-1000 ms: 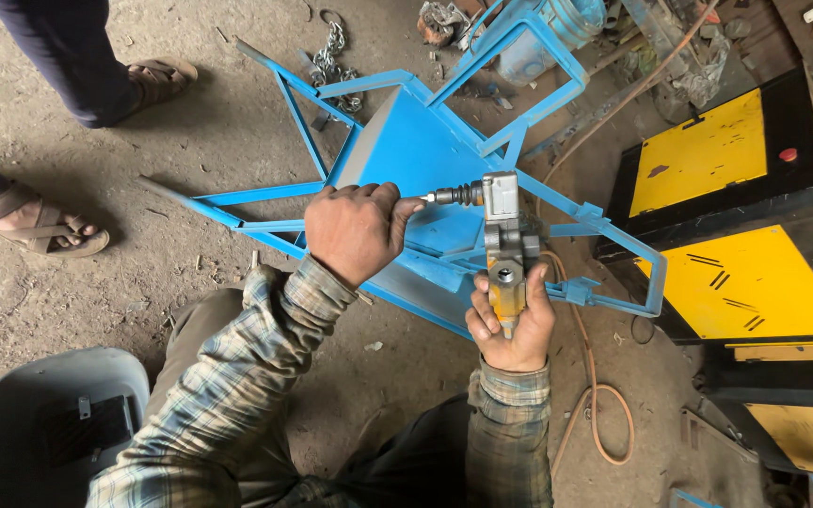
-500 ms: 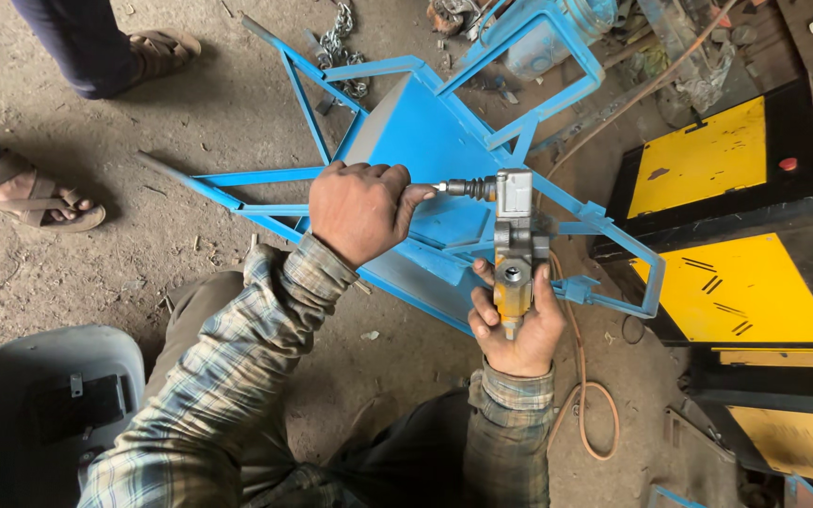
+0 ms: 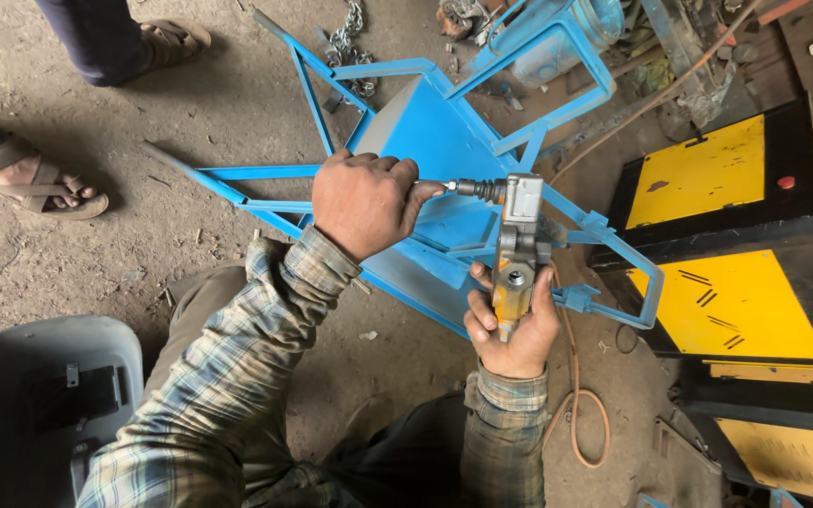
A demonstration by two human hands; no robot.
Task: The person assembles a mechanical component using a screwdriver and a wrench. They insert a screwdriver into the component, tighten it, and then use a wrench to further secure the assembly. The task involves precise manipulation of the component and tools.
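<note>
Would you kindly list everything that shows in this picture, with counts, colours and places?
Valve block: one, grey and yellow metal, centre, held upright over the frame.
Lever: one, dark, sticking out of the block's left side.
Metal frame: one, blue, lying on the floor behind the hands.
Boxes: several, yellow and black, right.
Hose: one, orange, looped on the floor, lower right.
Chain: one, grey, top centre.
Welding mask: one, grey, lower left.
Sandalled feet: two, another person's, upper left.
Floor: bare earth, grey-brown.
Left hand: grips the lever.
Right hand: grips the block's yellow lower end.
</note>
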